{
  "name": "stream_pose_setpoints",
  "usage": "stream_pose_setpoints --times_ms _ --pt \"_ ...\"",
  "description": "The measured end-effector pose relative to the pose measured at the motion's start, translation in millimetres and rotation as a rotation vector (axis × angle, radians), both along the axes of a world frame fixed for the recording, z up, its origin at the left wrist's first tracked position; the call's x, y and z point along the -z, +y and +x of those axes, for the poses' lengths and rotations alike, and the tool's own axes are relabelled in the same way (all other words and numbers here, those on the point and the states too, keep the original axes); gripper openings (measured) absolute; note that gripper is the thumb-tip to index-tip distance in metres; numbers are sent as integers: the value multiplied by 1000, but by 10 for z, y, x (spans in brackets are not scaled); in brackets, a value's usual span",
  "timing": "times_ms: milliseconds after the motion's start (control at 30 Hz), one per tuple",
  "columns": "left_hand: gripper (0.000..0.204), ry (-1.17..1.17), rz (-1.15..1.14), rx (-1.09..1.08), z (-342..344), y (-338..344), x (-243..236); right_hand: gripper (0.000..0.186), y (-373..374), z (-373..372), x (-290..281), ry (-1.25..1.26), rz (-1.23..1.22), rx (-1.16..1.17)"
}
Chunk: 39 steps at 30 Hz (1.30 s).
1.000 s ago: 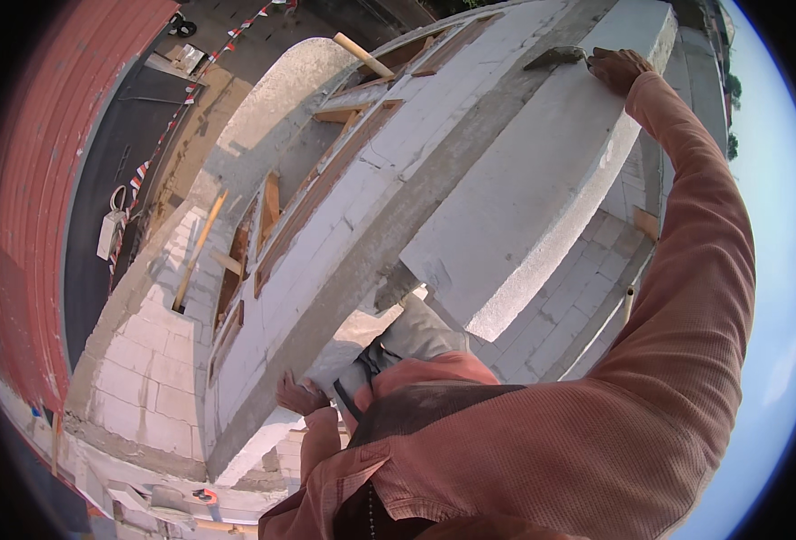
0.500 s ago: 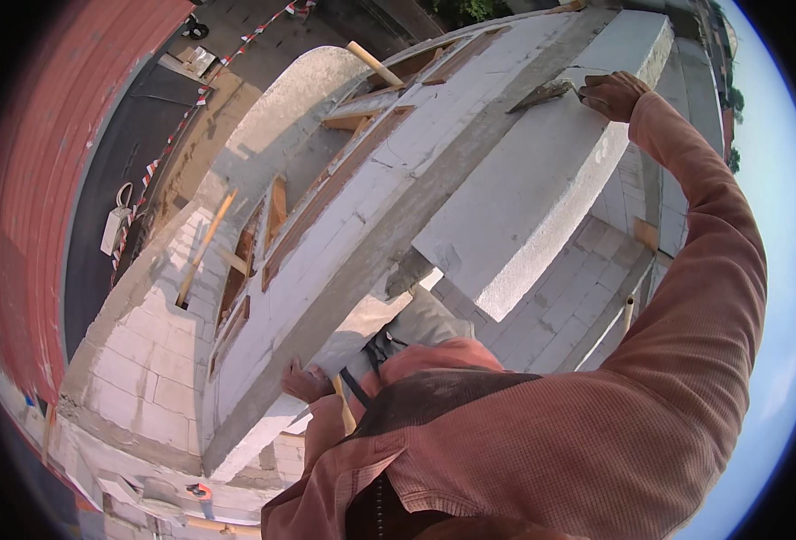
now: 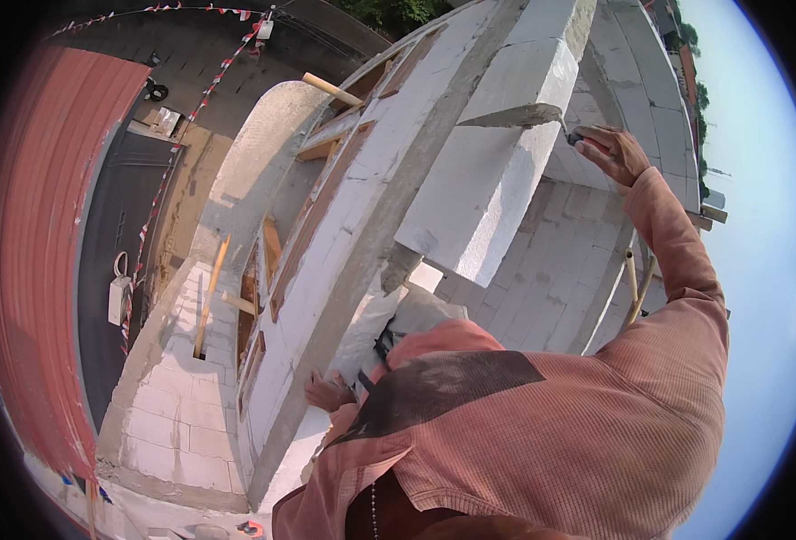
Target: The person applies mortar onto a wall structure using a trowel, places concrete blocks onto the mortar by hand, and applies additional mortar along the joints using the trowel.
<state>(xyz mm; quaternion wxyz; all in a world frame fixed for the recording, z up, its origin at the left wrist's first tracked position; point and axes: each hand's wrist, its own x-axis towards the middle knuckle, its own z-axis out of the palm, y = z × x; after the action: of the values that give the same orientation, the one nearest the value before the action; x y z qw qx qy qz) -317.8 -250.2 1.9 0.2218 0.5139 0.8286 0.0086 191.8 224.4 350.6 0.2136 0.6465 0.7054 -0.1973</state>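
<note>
The metal trowel [image 3: 535,115] looks dull and roughly crusted; the aerated-concrete block [image 3: 461,193] is matt, smooth on top and grainy along its side. The shirt [image 3: 587,432] is waffle-textured cloth, the corrugated sheet [image 3: 47,225] painted metal, the round pole [image 3: 332,89] wood.

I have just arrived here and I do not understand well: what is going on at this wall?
A person reaches forward with the right hand, which holds a trowel by its handle. The blade lies across a large pale block; whether it presses on the surface is hard to tell. The left hand rests at the grey strip along the wall top, holding no tool that shows.
</note>
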Motion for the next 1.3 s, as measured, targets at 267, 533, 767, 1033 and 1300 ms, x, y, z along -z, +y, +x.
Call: stream_pose_setpoints --times_ms 267,533,767,1033,1300 --pt "64 -120 -267 22 -98 83 31 46 -2478 -653 1342 588 557 870" --pt "68 -81 -325 89 -214 12 96 45 -2759 -479 2666 625 405 933" --pt "72 -101 -458 29 -162 151 15 34 -2984 -482 2694 529 301 906" --pt "71 -100 -360 10 -172 99 82 23 -3575 -896 2522 185 204 847" --pt "71 -126 -412 102 -302 -16 242 27 -3795 -1265 1763 441 397 1340"
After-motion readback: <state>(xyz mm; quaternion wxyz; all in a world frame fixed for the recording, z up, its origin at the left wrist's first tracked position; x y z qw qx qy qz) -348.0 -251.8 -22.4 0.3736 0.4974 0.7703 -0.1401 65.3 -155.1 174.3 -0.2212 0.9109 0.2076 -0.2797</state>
